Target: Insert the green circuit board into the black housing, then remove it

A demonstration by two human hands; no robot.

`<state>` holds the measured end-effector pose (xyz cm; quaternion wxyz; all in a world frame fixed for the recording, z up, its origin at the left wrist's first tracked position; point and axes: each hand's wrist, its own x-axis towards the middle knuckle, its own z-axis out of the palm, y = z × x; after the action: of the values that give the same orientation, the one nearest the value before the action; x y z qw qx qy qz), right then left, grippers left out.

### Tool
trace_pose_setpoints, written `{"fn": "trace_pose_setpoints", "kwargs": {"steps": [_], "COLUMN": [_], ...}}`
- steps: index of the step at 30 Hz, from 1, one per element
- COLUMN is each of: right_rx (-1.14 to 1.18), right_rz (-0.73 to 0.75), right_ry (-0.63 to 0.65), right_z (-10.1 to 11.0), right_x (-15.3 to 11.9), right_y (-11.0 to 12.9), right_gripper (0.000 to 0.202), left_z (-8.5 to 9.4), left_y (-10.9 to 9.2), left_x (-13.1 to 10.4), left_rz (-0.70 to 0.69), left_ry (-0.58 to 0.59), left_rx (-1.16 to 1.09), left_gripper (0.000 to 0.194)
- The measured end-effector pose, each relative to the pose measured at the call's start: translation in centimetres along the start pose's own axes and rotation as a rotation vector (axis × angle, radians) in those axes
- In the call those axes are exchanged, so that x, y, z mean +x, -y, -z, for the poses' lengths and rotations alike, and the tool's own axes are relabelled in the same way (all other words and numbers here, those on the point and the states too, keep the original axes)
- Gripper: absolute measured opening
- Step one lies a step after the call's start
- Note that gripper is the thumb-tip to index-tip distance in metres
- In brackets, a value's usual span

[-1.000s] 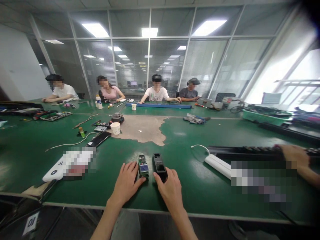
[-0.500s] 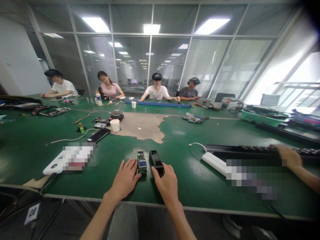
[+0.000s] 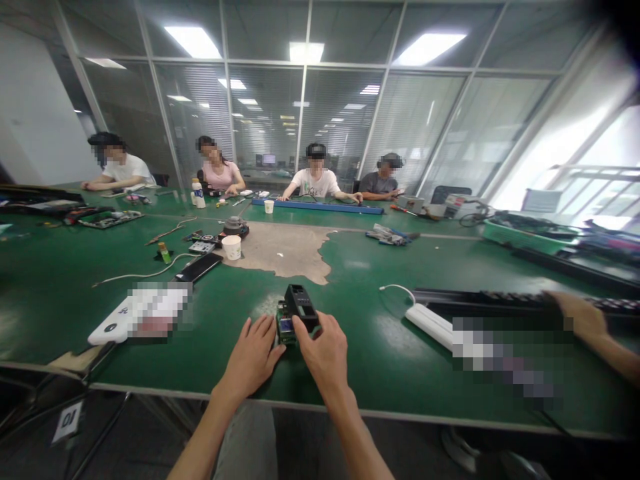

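Observation:
My right hand [image 3: 326, 348] grips the near end of a black plastic housing [image 3: 301, 301] with rectangular openings. The housing is tilted and sits above and over the right side of a green circuit board [image 3: 285, 325] with a small blue-grey screen, covering part of it. Whether the two touch, I cannot tell. On the board's left, my left hand [image 3: 253, 357] lies on the table with its fingers stretched out, thumb and fingertips against or very near the board's edge.
To the left lie a white case [image 3: 113, 323] and a black phone [image 3: 199, 267], with a paper cup [image 3: 231, 248] beyond. A white power strip [image 3: 431, 328] is at right, near another person's hand [image 3: 580, 320]. Several people sit across the green table [image 3: 380, 373].
My right hand has lifted the black housing and moved it left, from beside the circuit board to over it. My left hand has stayed about where it was.

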<state>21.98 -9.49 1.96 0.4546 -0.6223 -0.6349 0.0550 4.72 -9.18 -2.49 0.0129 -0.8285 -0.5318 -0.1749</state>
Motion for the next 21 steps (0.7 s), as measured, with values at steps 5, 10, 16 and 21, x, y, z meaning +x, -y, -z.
{"fn": "trace_pose_setpoints", "kwargs": {"steps": [5,10,16,21], "right_rx": [-0.021,-0.057,-0.099,-0.139], "right_rz": [-0.004,-0.029,-0.034,-0.054], "right_ry": [0.016,0.030,0.048,0.072], "right_z": [-0.8,-1.2,-1.9,-2.4], "right_x": [-0.4,-0.8,-1.1,-1.6], "right_y": [1.4,2.2,2.8,2.8], "right_gripper": [0.035,0.033,0.032,0.030], "left_z": [-0.1,-0.2,-0.1,-0.1], "left_y": [0.1,0.3,0.4,0.5], "left_x": [-0.4,-0.6,-0.7,-0.7], "left_rz": [-0.007,-0.002,0.001,0.004], "left_ry": [-0.015,-0.020,-0.012,-0.003], "left_rx": [0.009,-0.013,-0.046,-0.061], "left_gripper": [0.054,0.061,0.061,0.057]}}
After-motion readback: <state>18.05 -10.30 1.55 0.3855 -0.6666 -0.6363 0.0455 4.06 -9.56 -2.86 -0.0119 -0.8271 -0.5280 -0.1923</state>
